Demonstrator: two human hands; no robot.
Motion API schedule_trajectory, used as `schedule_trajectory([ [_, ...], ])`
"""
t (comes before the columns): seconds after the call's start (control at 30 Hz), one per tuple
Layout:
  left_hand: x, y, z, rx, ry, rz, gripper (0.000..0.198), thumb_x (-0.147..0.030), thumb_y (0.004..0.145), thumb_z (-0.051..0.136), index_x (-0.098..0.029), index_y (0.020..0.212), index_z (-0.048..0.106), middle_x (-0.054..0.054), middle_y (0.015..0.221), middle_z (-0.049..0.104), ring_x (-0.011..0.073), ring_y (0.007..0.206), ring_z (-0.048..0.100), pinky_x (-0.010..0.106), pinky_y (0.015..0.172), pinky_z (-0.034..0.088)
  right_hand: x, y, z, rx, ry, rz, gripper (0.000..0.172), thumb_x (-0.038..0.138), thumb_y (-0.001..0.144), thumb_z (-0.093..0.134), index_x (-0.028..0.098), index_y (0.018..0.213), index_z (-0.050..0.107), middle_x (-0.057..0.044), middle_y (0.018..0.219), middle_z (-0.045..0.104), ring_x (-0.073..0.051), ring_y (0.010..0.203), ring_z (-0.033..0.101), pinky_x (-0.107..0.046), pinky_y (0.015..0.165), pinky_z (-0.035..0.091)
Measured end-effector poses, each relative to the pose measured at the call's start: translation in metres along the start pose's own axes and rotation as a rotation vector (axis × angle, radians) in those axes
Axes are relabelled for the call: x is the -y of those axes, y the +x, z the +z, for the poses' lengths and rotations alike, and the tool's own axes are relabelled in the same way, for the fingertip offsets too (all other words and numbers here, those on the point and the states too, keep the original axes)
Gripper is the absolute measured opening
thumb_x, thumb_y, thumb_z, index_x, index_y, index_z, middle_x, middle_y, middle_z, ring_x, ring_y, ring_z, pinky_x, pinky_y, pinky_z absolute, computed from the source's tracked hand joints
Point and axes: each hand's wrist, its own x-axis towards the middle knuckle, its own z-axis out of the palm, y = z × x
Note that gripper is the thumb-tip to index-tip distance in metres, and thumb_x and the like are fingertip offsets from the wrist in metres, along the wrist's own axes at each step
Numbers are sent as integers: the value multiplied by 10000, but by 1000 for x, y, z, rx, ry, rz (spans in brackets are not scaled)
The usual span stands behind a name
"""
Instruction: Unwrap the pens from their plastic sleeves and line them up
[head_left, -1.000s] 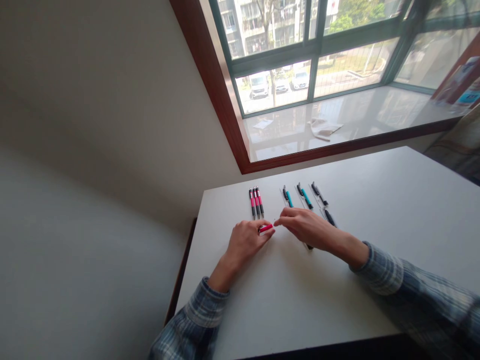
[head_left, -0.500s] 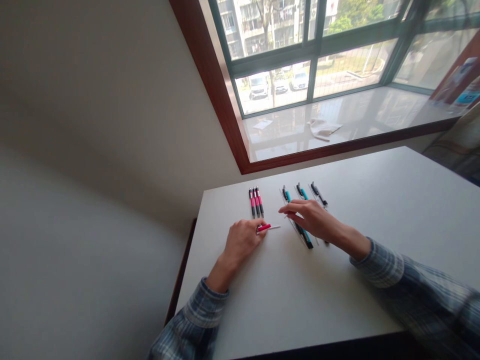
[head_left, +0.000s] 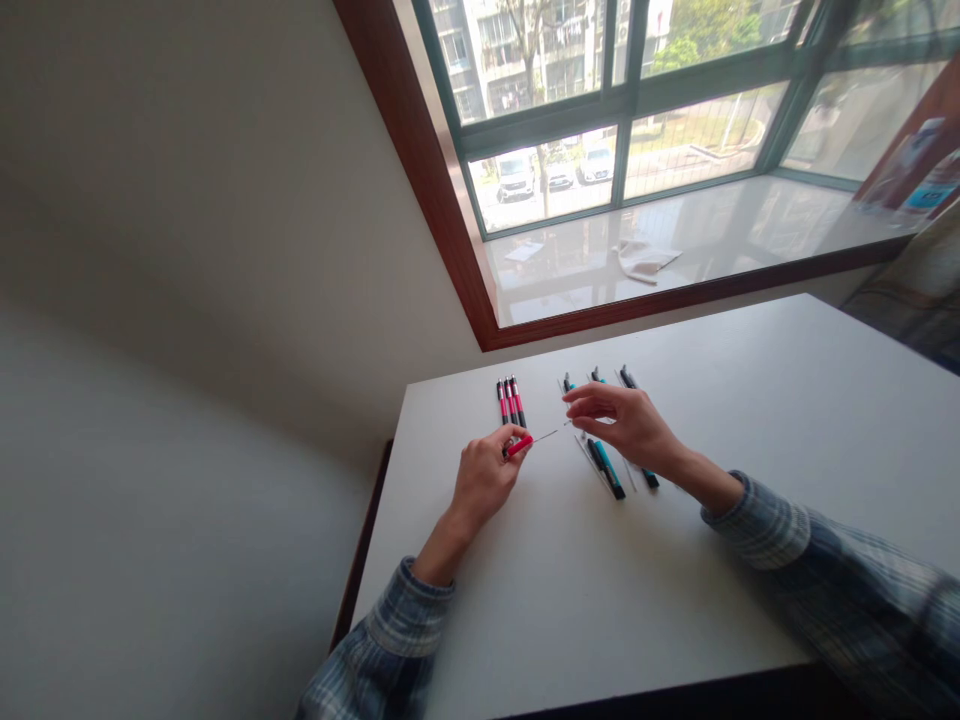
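My left hand [head_left: 486, 476] is closed round a pink pen barrel [head_left: 519, 445], held a little above the white table [head_left: 600, 590]. A thin refill [head_left: 549, 434] sticks out of the barrel toward my right hand [head_left: 622, 418], whose thumb and forefinger pinch its far tip. Three pink and black pens [head_left: 509, 398] lie side by side just beyond my left hand. Teal pens and parts [head_left: 606, 468] and black ones [head_left: 649, 479] lie in rows under and beside my right hand, partly hidden by it.
The table's left edge [head_left: 379, 520] drops off beside my left forearm. A wood-framed window [head_left: 450, 220] with a glossy sill [head_left: 675, 250] lies beyond the table; a crumpled cloth [head_left: 643, 258] rests on the sill. A dark sofa arm [head_left: 922, 300] is at right.
My right hand drew away from the left and rose toward the teal pens, pulling the thin refill out of the pink barrel. My left hand lifted and tilted the barrel slightly.
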Motion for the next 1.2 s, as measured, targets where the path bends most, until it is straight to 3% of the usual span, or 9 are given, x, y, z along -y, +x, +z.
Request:
schedule_trajectory([
  [0.73,-4,0,-2,15,-34,-10,276,-449,945,595,-221,957,750,-8,660,648,150,556,486,267,608,352,-4,-3,7,52,28,39,248,312,911,717,237,1146,747,-59,970,798,-233,929,777,-395,897,642],
  [1.03,-13,-5,3,43,-245,2,307,-464,963,597,-188,920,724,11,754,693,151,637,549,261,612,369,-1,-5,18,112,332,160,326,345,859,787,225,1157,733,-63,959,801,-233,923,768,-367,834,628],
  [1.2,-14,-4,5,80,-417,-22,334,-480,961,610,-165,934,718,23,819,697,151,679,560,254,610,387,2,-7,24,59,426,195,327,356,829,832,219,1111,742,-66,966,797,-222,920,763,-347,820,609],
])
